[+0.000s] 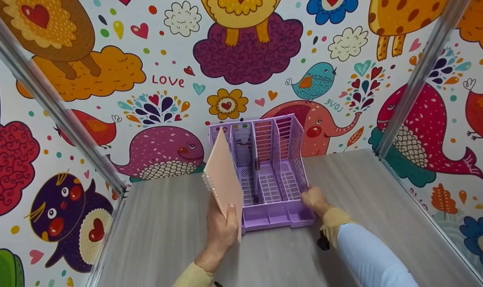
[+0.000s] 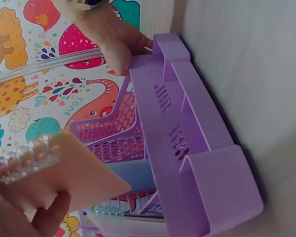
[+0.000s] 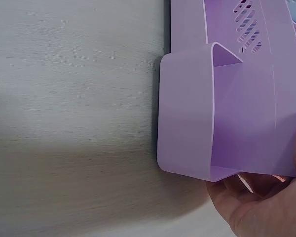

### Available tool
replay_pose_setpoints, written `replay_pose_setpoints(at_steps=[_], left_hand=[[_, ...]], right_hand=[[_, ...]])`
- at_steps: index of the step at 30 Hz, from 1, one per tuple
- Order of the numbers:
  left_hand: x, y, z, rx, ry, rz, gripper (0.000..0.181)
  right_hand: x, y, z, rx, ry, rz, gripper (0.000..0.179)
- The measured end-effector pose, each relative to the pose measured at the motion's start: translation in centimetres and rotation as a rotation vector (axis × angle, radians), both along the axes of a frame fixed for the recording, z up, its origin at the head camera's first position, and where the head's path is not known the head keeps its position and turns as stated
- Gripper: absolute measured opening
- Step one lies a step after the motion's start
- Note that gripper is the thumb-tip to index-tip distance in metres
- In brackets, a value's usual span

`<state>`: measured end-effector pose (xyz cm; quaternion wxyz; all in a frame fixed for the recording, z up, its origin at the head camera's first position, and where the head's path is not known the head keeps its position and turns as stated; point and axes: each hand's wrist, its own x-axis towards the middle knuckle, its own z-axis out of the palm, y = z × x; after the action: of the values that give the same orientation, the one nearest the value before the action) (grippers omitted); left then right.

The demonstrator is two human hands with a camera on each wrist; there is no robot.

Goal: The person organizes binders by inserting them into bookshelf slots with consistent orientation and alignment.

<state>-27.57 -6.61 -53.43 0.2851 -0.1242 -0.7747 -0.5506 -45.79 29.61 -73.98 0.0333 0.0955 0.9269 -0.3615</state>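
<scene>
My left hand [image 1: 221,229] holds a peach spiral notebook [image 1: 225,171], thumb on its cover. The notebook stands tilted in front of the leftmost slots of a purple file organizer [image 1: 261,210]. In the left wrist view, the thumb presses the cover beside the clear spiral. My right hand [image 1: 315,198] grips the organizer's front right corner; the right wrist view shows its fingers curled about the edge beside the small front tray. Inside the organizer, the left wrist view shows a blue flat item [image 2: 133,174] and another spiral-bound notebook [image 2: 123,224]. The peach notebook hides part of the left slots.
The organizer stands on a grey wood-look tabletop [image 1: 158,223], near the back wall [image 1: 177,103] printed with cartoon animals. Metal posts [image 1: 421,87] line the corners of the enclosure. Small open compartments [image 1: 279,217] run along the organizer's front.
</scene>
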Motion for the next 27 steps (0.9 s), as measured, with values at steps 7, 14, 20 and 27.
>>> replay_pose_setpoints(at_steps=[7,14,20,27], left_hand=[[-1.9,1.7,-0.4,-0.027,0.013,-0.002,0.067],[-4.3,3.9,-0.8,-0.085,0.034,0.054,0.058],[-6.4,5.0,-1.9,-0.116,0.024,0.074,0.054],[-8.1,5.2,-4.0,-0.166,0.083,0.139,0.052]], right_hand=[[0.1,-0.1,0.1,-0.026,-0.038,-0.020,0.055],[0.4,-0.2,0.6,-0.019,-0.026,-0.016,0.053],[1.1,-0.6,1.4,-0.030,-0.013,-0.020,0.055],[1.0,-0.8,1.5,-0.025,0.000,-0.017,0.055]])
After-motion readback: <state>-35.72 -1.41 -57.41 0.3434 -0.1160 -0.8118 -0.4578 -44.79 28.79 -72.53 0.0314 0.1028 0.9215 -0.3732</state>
